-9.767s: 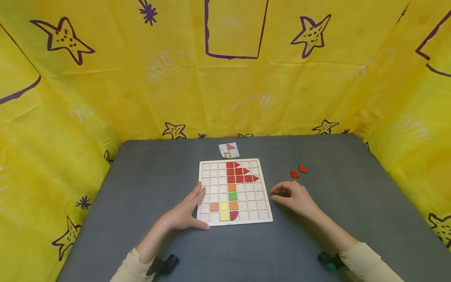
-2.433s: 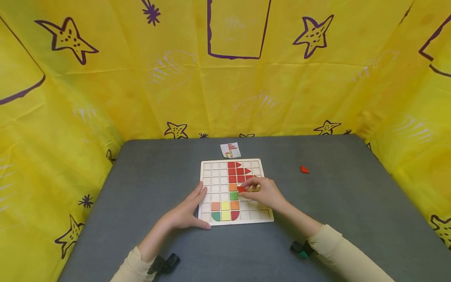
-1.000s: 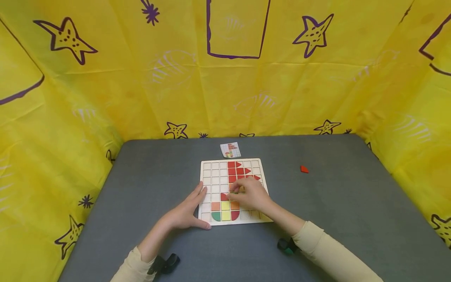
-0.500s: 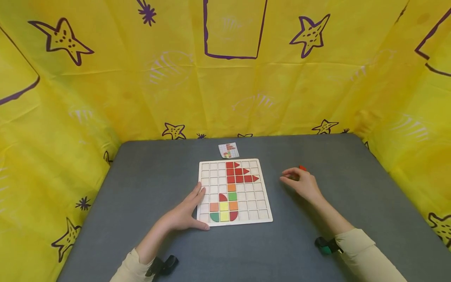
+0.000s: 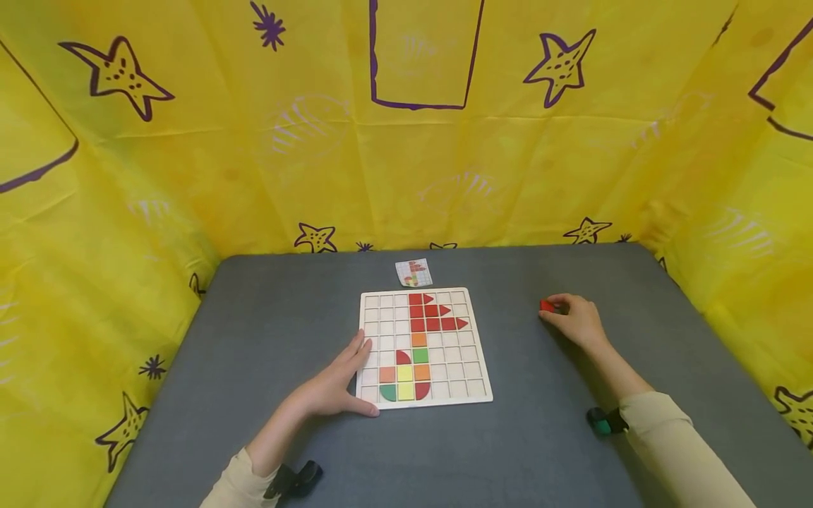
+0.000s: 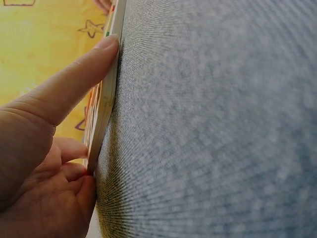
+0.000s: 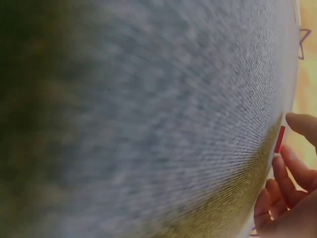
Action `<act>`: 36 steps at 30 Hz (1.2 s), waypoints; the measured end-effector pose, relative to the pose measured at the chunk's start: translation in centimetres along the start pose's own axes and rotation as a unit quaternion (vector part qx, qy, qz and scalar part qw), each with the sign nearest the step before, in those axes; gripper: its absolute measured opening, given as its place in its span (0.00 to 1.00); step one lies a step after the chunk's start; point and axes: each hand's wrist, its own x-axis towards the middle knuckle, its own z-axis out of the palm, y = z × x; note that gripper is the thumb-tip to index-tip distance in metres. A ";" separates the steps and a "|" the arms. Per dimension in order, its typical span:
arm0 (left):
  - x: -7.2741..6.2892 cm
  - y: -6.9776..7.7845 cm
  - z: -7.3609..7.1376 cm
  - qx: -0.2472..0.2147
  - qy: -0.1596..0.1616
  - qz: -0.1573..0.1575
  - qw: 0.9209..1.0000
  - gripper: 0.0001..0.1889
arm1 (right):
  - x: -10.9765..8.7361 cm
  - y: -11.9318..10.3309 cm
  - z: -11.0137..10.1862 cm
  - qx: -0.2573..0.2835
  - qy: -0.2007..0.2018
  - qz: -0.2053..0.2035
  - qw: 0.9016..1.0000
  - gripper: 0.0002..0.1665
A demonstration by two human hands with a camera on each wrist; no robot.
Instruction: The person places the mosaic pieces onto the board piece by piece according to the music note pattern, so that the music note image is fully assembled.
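My left hand (image 5: 333, 381) rests at the near left corner of a wooden grid board (image 5: 457, 367), thumb along the front edge and fingers on the left side. In the left wrist view the straight thumb (image 6: 74, 84) lies against the board's rim (image 6: 105, 101). On the board sit red squares with triangular tips, plus orange, green and yellow squares and rounded red and green tiles. To the right, my right hand (image 5: 578, 321) pinches a red quarter-circle tile (image 5: 546, 306) between thumb and fingertips, low over the table. The right wrist view shows this tile (image 7: 280, 139) edge-on.
Behind the board lies a small pattern card (image 5: 414, 272) with a similar coloured figure. The grey table (image 5: 286, 303) is bordered by a yellow cloth backdrop (image 5: 406, 176) at the back and both sides.
The green quarter-circle and then another red one appeared in the board's lower left part. My right hand let go of that red tile, moved right and took hold of the last one. Left hand stayed.
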 end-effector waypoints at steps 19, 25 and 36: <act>0.0 0.2 0.0 0.002 0.003 0.013 1.000 0.63 | -1.4 -1.0 0.0 -0.051 0.014 0.012 0.999 0.23; -0.1 0.2 0.0 0.002 0.004 0.014 1.000 0.63 | -1.3 -0.9 0.2 -0.036 -0.011 0.015 0.999 0.26; 0.0 0.0 0.0 0.007 0.004 0.008 1.000 0.64 | -0.8 -1.5 0.7 -0.005 -0.027 -0.005 1.000 0.24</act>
